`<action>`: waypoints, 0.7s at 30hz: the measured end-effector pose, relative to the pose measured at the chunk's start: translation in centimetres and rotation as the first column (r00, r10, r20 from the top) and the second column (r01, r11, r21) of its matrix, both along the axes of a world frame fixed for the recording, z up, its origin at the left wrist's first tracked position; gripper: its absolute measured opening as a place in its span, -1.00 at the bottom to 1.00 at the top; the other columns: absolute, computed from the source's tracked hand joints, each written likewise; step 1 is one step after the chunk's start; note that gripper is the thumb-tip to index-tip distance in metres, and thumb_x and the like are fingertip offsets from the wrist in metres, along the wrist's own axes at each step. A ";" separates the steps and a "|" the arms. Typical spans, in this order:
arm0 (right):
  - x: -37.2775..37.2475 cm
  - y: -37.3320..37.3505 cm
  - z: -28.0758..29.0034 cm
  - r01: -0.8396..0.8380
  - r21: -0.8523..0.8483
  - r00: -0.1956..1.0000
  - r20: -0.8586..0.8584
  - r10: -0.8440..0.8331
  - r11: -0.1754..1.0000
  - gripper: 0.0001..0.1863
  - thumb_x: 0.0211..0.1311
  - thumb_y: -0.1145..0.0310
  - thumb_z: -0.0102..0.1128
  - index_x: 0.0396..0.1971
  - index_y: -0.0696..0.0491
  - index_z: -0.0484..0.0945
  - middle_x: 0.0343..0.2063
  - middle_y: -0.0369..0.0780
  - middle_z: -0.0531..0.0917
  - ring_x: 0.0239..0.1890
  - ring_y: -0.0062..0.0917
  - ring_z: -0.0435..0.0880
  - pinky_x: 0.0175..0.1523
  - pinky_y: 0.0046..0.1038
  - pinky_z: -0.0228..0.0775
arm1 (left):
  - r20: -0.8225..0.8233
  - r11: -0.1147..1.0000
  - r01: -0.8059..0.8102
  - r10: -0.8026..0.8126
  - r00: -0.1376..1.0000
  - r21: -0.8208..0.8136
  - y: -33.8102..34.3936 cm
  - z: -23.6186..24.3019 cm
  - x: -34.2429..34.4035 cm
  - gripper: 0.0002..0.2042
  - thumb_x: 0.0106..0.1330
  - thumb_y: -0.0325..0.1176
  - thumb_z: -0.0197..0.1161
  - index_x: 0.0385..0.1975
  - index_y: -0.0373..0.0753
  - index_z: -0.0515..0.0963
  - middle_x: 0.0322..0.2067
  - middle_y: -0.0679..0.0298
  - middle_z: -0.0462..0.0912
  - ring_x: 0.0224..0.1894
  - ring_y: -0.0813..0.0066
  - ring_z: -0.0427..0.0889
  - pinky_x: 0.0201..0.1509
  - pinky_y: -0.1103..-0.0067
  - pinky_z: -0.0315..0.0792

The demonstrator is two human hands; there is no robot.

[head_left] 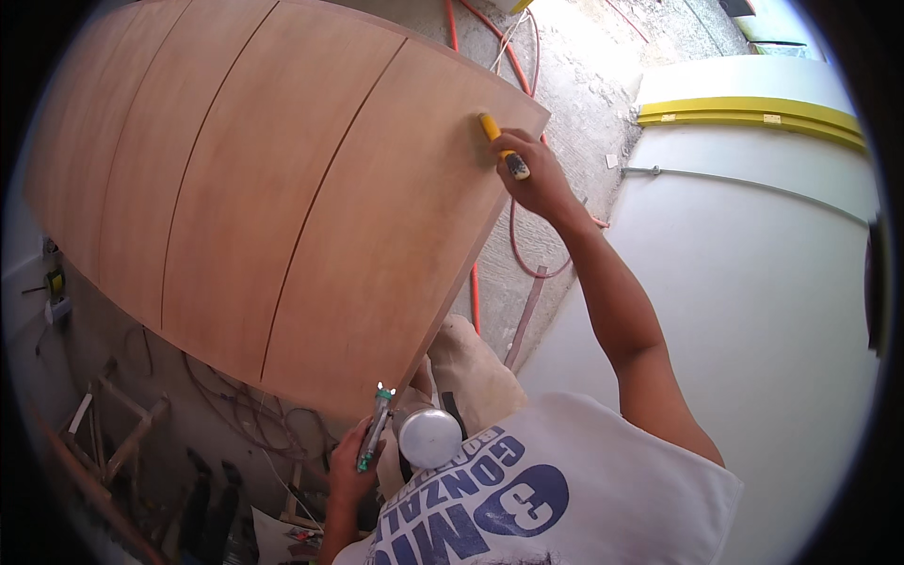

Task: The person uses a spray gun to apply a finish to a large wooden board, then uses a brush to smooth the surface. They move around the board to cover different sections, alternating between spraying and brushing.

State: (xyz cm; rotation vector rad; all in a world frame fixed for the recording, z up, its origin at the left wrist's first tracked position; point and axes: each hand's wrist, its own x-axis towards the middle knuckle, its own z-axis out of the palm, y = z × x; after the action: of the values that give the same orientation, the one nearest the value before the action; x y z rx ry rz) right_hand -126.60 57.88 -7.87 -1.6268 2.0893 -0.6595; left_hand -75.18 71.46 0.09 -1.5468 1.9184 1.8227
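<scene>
A large reddish-brown wooden panel [386, 179] with dark grooves across it lies in front of me. My right hand [539, 177] is over the panel's far right part, closed around a short yellow stick-like tool [490, 129] with a dark-stained end. Its kind is not clear. Low by the panel's near edge, my left hand [349, 461] grips what looks like a spray gun [375, 431], silvery with green parts. A round metal cup [430, 439] sits beside it, seemingly attached. Some of the left fingers are hidden.
Orange-red hoses [475, 299] run over the rough concrete floor [603, 85] beyond and under the panel. A large white surface [725, 273] with a yellow-green band [753, 113] stands at the right. A wooden frame [127, 443] and tangled hoses [250, 414] lie at the lower left.
</scene>
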 end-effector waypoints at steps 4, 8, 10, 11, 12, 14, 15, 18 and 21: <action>5.3 1.7 2.8 0.017 0.018 0.945 0.327 -0.022 1.000 -0.82 0.17 0.56 0.27 -0.20 0.12 0.64 -0.13 -0.06 0.70 -0.10 -0.13 0.72 0.07 -0.22 0.55 | 0.018 0.998 -0.057 0.058 0.998 -0.012 3.3 0.4 1.7 -0.51 0.33 -0.33 0.44 0.24 -0.29 0.53 0.01 -0.07 0.69 0.06 -0.07 0.71 0.12 0.27 0.56; 23.3 10.4 0.0 -0.477 0.117 0.465 0.875 0.137 0.871 -0.81 0.24 0.50 0.30 -0.15 0.09 0.64 -0.13 -0.10 0.70 -0.03 -0.21 0.67 0.16 -0.27 0.47 | -0.011 0.997 -0.053 0.053 0.999 -0.058 5.5 0.1 4.0 -0.49 0.33 -0.32 0.44 0.25 -0.30 0.52 0.00 -0.08 0.69 0.03 -0.08 0.71 0.10 0.27 0.56; 28.4 13.7 -1.9 -0.597 0.123 0.474 0.851 0.226 0.793 -0.81 0.26 0.47 0.29 -0.13 0.08 0.64 -0.16 -0.07 0.71 -0.05 -0.17 0.67 0.14 -0.27 0.48 | -0.002 0.997 -0.052 0.052 0.999 -0.062 6.6 0.5 5.0 -0.48 0.32 -0.33 0.45 0.26 -0.31 0.52 0.00 -0.09 0.69 0.01 -0.08 0.71 0.09 0.28 0.56; 27.5 13.8 -2.4 -0.536 0.142 0.561 0.796 0.226 0.832 -0.80 0.26 0.47 0.28 -0.12 0.08 0.63 -0.14 -0.06 0.70 -0.04 -0.15 0.67 0.13 -0.26 0.48 | 0.004 0.997 -0.057 0.057 0.998 -0.059 7.0 0.4 5.6 -0.48 0.32 -0.33 0.45 0.26 -0.31 0.51 -0.01 -0.09 0.69 0.01 -0.08 0.71 0.08 0.28 0.56; 25.6 13.5 -2.5 -0.472 0.153 0.636 0.741 0.214 0.868 -0.80 0.27 0.46 0.27 -0.11 0.08 0.62 -0.12 -0.05 0.70 -0.04 -0.12 0.67 0.11 -0.25 0.49 | 0.019 0.997 -0.060 0.061 0.998 -0.051 7.5 0.7 6.5 -0.48 0.32 -0.33 0.45 0.26 -0.32 0.51 -0.01 -0.09 0.68 0.00 -0.08 0.71 0.07 0.28 0.56; 19.6 11.8 -0.7 -0.264 0.192 0.808 0.579 0.108 0.945 -0.82 0.26 0.52 0.26 -0.13 0.09 0.61 -0.04 -0.05 0.68 -0.04 -0.09 0.69 0.06 -0.22 0.52 | 0.017 0.995 -0.079 0.081 0.997 -0.067 9.3 1.5 7.9 -0.48 0.31 -0.34 0.45 0.26 -0.32 0.51 -0.02 -0.08 0.69 -0.01 -0.09 0.71 0.07 0.28 0.56; 17.3 10.8 0.8 -0.110 0.167 0.917 0.397 0.035 0.980 -0.81 0.24 0.55 0.25 -0.14 0.09 0.61 -0.02 -0.04 0.67 -0.09 -0.07 0.71 0.02 -0.23 0.55 | 0.007 0.993 -0.086 0.087 0.996 -0.081 10.0 1.5 8.2 -0.47 0.31 -0.35 0.45 0.26 -0.33 0.51 -0.02 -0.08 0.69 -0.02 -0.09 0.71 0.06 0.28 0.56; 17.6 8.9 2.2 0.030 0.027 0.987 0.158 -0.034 0.999 -0.73 0.13 0.58 0.26 -0.15 0.03 0.62 0.01 -0.02 0.65 -0.13 -0.02 0.70 -0.04 -0.15 0.56 | 0.000 0.992 -0.088 0.088 0.996 -0.092 10.5 0.6 9.4 -0.48 0.31 -0.37 0.45 0.26 -0.33 0.51 -0.02 -0.08 0.69 -0.02 -0.10 0.71 0.06 0.28 0.56; 28.2 10.6 0.3 -0.282 0.021 0.721 0.664 0.197 0.959 -0.76 0.17 0.51 0.27 -0.13 0.04 0.62 -0.06 -0.04 0.68 -0.08 -0.04 0.69 0.04 -0.14 0.52 | -0.021 0.986 -0.089 0.087 0.996 -0.143 10.6 -0.1 9.8 -0.49 0.32 -0.38 0.44 0.26 -0.32 0.51 -0.02 -0.09 0.69 -0.02 -0.11 0.71 0.07 0.27 0.56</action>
State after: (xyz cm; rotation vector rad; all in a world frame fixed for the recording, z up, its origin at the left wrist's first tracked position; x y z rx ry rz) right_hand -98.44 68.44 -7.59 -1.3001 1.3453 -0.8434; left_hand -65.38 82.07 -0.06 -1.6916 2.0617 1.7680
